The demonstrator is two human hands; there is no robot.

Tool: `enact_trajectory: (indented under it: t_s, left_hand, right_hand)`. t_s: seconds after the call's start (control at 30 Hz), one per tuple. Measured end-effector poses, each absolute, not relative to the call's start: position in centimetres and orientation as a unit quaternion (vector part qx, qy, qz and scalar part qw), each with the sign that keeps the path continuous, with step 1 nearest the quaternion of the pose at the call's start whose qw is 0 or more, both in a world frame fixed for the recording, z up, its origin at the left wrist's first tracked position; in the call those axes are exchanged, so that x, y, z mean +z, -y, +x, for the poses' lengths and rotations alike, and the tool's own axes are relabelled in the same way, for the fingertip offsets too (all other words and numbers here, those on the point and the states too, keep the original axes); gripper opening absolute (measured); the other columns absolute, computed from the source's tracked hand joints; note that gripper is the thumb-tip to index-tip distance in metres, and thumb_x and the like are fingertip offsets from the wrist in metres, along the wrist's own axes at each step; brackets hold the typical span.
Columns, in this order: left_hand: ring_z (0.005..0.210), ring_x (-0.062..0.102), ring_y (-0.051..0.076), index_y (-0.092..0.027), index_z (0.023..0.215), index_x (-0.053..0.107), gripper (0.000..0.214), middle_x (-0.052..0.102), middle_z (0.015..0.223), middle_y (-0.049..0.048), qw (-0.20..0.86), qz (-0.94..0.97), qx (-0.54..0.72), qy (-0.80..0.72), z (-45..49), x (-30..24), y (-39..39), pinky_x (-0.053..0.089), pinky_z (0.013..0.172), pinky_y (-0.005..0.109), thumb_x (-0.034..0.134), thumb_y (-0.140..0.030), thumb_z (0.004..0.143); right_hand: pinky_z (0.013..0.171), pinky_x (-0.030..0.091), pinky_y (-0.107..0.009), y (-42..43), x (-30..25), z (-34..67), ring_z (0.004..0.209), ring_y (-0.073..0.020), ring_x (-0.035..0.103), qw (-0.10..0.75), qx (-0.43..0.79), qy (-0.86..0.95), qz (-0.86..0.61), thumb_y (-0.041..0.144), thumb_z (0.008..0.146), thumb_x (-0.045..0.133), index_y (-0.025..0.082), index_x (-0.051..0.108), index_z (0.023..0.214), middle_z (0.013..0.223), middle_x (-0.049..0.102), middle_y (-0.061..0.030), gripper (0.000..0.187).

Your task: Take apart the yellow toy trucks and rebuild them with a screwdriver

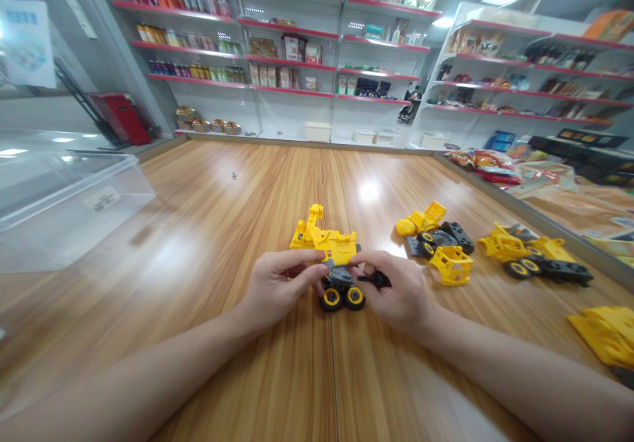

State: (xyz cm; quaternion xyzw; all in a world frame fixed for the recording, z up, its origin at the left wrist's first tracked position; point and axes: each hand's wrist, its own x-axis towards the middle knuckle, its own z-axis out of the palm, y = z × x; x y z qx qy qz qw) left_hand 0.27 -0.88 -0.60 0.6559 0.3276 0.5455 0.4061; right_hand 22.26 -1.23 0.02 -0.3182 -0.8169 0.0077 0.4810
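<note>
Bare forearms (153, 376) reach from the bottom corners over the wooden table (238, 389). Fingers and thumb of my left hand (277, 283) pinch the yellow toy vehicle (340, 250) at its left side; my right hand (399, 288) curls around a small black piece (375, 278), fingertips at the vehicle's right side. It sits between my hands, wheels (331, 298) downward; whether they touch the tabletop I cannot tell.

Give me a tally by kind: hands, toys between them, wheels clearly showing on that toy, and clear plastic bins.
Left hand and right hand: 2
Yellow toy vehicle: 1
Wheels clearly showing on it: 2
Clear plastic bin: 1
Total: 6
</note>
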Motion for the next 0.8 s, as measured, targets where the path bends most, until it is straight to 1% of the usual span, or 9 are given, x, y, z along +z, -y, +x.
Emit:
enact_trajectory:
  t_s: [0.13,0.3,0.47,0.67,0.8]
  left_hand:
    - [0.045,0.066,0.012,-0.016,0.093,0.077,0.013,0.074,0.059,0.0017,0.38,0.679,0.532,-0.335,0.38,-0.49,0.84,0.055,0.043,0.019,0.068,-0.023,0.086]
    - [0.041,0.065,0.011,-0.018,0.096,0.077,0.014,0.073,0.057,-0.0005,0.367,0.691,0.531,-0.325,0.36,-0.3,1.0,0.055,0.042,0.017,0.067,-0.02,0.086]
    - [0.042,0.065,0.01,-0.018,0.097,0.078,0.015,0.074,0.058,-0.0008,0.362,0.702,0.534,-0.303,0.27,-0.51,0.93,0.057,0.044,0.017,0.068,-0.016,0.085]
    - [0.043,0.066,0.011,-0.018,0.096,0.077,0.014,0.074,0.06,-0.0002,0.339,0.713,0.538,-0.294,0.35,-0.63,0.98,0.056,0.043,0.017,0.068,-0.016,0.085]
    - [0.045,0.067,0.012,-0.02,0.095,0.078,0.014,0.075,0.063,0.0001,0.329,0.722,0.537,-0.286,0.43,-0.25,1.18,0.058,0.043,0.02,0.068,-0.018,0.085]
  right_hand:
    - [0.059,0.048,-0.02,1.13,0.13,22.22,0.06,-0.01,0.062,0.476,0.005,0.81,-0.343,0.011,0.081,0.066,0.02,0.061,0.098,0.072,0.067,0.0028,0.02]
    - [0.058,0.048,-0.02,1.12,0.22,22.13,0.059,-0.0099,0.063,0.469,0.011,0.812,-0.346,0.009,0.078,0.065,0.02,0.059,0.095,0.07,0.067,0.0037,0.022]
    - [0.056,0.046,-0.02,1.23,0.4,22.01,0.057,-0.0095,0.062,0.458,0.006,0.814,-0.356,0.01,0.074,0.066,0.02,0.058,0.091,0.066,0.062,0.0049,0.02]
    - [0.054,0.046,-0.019,1.23,0.5,21.99,0.056,-0.0093,0.061,0.458,0.003,0.817,-0.35,0.013,0.076,0.066,0.021,0.055,0.089,0.066,0.061,0.005,0.019]
    - [0.053,0.046,-0.02,1.21,0.38,22.14,0.056,-0.01,0.061,0.451,-0.006,0.825,-0.341,0.018,0.078,0.068,0.021,0.054,0.087,0.068,0.063,0.0036,0.017]
